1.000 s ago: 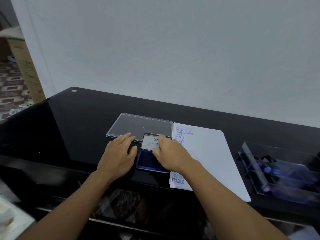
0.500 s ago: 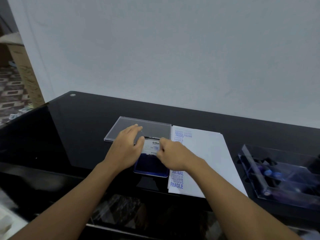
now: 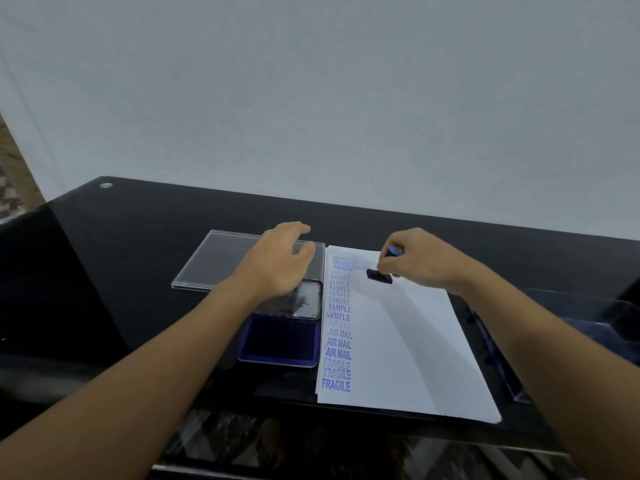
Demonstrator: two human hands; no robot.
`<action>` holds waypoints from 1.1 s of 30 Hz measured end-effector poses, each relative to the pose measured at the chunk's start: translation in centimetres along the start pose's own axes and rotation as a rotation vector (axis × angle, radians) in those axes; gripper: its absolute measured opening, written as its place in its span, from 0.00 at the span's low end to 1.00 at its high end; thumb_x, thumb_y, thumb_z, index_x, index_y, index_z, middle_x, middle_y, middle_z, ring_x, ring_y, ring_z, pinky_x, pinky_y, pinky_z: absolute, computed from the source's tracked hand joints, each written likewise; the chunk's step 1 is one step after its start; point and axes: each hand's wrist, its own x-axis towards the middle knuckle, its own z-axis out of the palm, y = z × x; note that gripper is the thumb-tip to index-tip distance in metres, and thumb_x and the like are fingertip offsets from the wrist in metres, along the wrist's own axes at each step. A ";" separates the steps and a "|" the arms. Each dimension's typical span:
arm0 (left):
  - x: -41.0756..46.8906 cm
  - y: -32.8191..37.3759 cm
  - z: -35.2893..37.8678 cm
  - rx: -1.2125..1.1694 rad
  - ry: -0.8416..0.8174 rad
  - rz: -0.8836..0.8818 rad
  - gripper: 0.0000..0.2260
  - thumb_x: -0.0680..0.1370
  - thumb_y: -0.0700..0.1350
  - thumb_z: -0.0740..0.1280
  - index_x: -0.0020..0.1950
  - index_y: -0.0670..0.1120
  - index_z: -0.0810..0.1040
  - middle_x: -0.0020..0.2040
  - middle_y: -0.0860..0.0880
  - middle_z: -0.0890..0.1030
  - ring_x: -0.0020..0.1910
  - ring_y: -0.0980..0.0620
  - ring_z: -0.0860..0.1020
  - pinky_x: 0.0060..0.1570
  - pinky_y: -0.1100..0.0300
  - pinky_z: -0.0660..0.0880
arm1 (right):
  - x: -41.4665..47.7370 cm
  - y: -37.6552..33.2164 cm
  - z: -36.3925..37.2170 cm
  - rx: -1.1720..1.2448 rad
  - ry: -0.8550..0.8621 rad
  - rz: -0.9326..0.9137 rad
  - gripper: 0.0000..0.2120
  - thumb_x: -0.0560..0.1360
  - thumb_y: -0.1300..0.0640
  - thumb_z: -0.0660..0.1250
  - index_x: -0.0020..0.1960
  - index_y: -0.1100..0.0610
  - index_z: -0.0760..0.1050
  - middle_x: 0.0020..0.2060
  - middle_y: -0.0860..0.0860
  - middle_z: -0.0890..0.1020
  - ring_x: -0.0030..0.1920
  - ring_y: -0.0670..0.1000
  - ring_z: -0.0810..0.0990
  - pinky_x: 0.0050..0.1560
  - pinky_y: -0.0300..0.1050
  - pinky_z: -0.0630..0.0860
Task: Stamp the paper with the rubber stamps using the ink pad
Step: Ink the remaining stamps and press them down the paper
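A white paper (image 3: 408, 341) lies on the black table, its left column filled with blue prints reading AMENDED, SAMPLE, AIR MAIL and FRAGILE. My right hand (image 3: 419, 261) pinches a rubber stamp (image 3: 380, 274) with a blue knob and a black base, held at the top of the paper beside the AMENDED prints. The open blue ink pad (image 3: 280, 342) sits left of the paper with its lid (image 3: 298, 301) folded back. My left hand (image 3: 280, 261) hovers with relaxed fingers over the lid and the clear cover behind it.
A clear plastic cover (image 3: 221, 259) lies flat behind the ink pad. A clear box (image 3: 554, 337) stands at the right, past the paper. The black glass table (image 3: 138, 237) ends at a grey wall. The near table edge runs just below the paper.
My right hand has lifted the stamp off the ink pad and carried it right to the top of the paper. My left hand has moved back off the pad toward the clear cover.
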 end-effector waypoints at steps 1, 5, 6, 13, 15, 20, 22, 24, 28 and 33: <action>0.8 0.3 0.4 0.008 -0.028 0.004 0.21 0.84 0.50 0.56 0.77 0.48 0.66 0.77 0.52 0.66 0.76 0.53 0.62 0.74 0.55 0.59 | 0.5 0.4 -0.2 -0.007 0.000 0.005 0.04 0.75 0.54 0.68 0.45 0.54 0.78 0.44 0.52 0.82 0.39 0.50 0.76 0.40 0.45 0.72; 3.7 1.0 1.7 0.058 -0.155 -0.010 0.17 0.83 0.49 0.58 0.71 0.47 0.73 0.71 0.51 0.72 0.71 0.51 0.69 0.68 0.56 0.63 | 2.4 1.2 -0.4 -0.070 -0.030 0.038 0.06 0.78 0.54 0.63 0.49 0.57 0.74 0.45 0.53 0.80 0.39 0.51 0.74 0.40 0.46 0.69; 4.4 1.0 2.2 0.069 -0.185 -0.020 0.14 0.82 0.48 0.59 0.65 0.48 0.75 0.64 0.50 0.75 0.64 0.50 0.72 0.63 0.56 0.66 | 2.9 1.3 -0.3 -0.094 -0.040 0.042 0.06 0.78 0.54 0.62 0.48 0.56 0.73 0.46 0.53 0.80 0.39 0.51 0.74 0.40 0.46 0.69; 7.9 0.2 4.5 0.198 -0.327 -0.024 0.21 0.79 0.49 0.61 0.71 0.47 0.71 0.72 0.50 0.71 0.71 0.47 0.68 0.70 0.48 0.67 | 5.8 1.3 1.4 -0.172 -0.073 0.028 0.12 0.79 0.54 0.61 0.52 0.62 0.76 0.48 0.59 0.82 0.40 0.53 0.75 0.40 0.47 0.70; 8.5 0.0 4.9 0.239 -0.356 -0.013 0.23 0.78 0.49 0.61 0.73 0.48 0.70 0.75 0.49 0.69 0.74 0.47 0.65 0.72 0.46 0.65 | 6.4 1.2 1.8 -0.189 -0.083 0.017 0.09 0.79 0.53 0.60 0.50 0.59 0.73 0.46 0.57 0.80 0.39 0.52 0.75 0.39 0.47 0.70; 9.1 -0.2 5.3 0.306 -0.372 -0.005 0.26 0.80 0.48 0.62 0.78 0.49 0.65 0.78 0.50 0.63 0.78 0.48 0.59 0.75 0.44 0.59 | 7.6 1.0 2.6 -0.235 -0.064 -0.045 0.06 0.79 0.54 0.62 0.43 0.53 0.69 0.43 0.52 0.78 0.38 0.50 0.75 0.36 0.44 0.70; 9.2 -0.3 5.5 0.312 -0.379 0.010 0.25 0.80 0.48 0.62 0.78 0.49 0.65 0.78 0.50 0.64 0.78 0.47 0.60 0.75 0.44 0.60 | 8.1 1.0 2.9 -0.241 -0.057 -0.054 0.06 0.78 0.54 0.62 0.43 0.53 0.69 0.43 0.51 0.78 0.38 0.50 0.75 0.36 0.44 0.70; 9.3 -0.5 5.7 0.319 -0.388 0.018 0.25 0.79 0.48 0.62 0.77 0.49 0.67 0.76 0.49 0.66 0.77 0.47 0.62 0.74 0.43 0.61 | 8.4 1.0 3.1 -0.255 -0.060 -0.060 0.07 0.79 0.54 0.62 0.43 0.53 0.69 0.42 0.51 0.77 0.37 0.50 0.74 0.36 0.44 0.70; 9.5 -0.6 5.8 0.324 -0.388 0.016 0.23 0.79 0.48 0.63 0.75 0.48 0.69 0.74 0.49 0.69 0.75 0.46 0.64 0.73 0.42 0.62 | 8.6 0.9 3.6 -0.273 -0.072 -0.067 0.08 0.79 0.54 0.62 0.42 0.52 0.67 0.41 0.50 0.76 0.37 0.49 0.73 0.35 0.43 0.69; 9.7 -1.2 6.0 0.309 -0.386 0.003 0.25 0.78 0.49 0.64 0.75 0.49 0.69 0.74 0.53 0.69 0.75 0.46 0.64 0.72 0.44 0.63 | 9.0 1.0 4.0 -0.307 -0.089 -0.076 0.08 0.79 0.54 0.62 0.43 0.52 0.68 0.42 0.49 0.76 0.38 0.48 0.73 0.36 0.44 0.69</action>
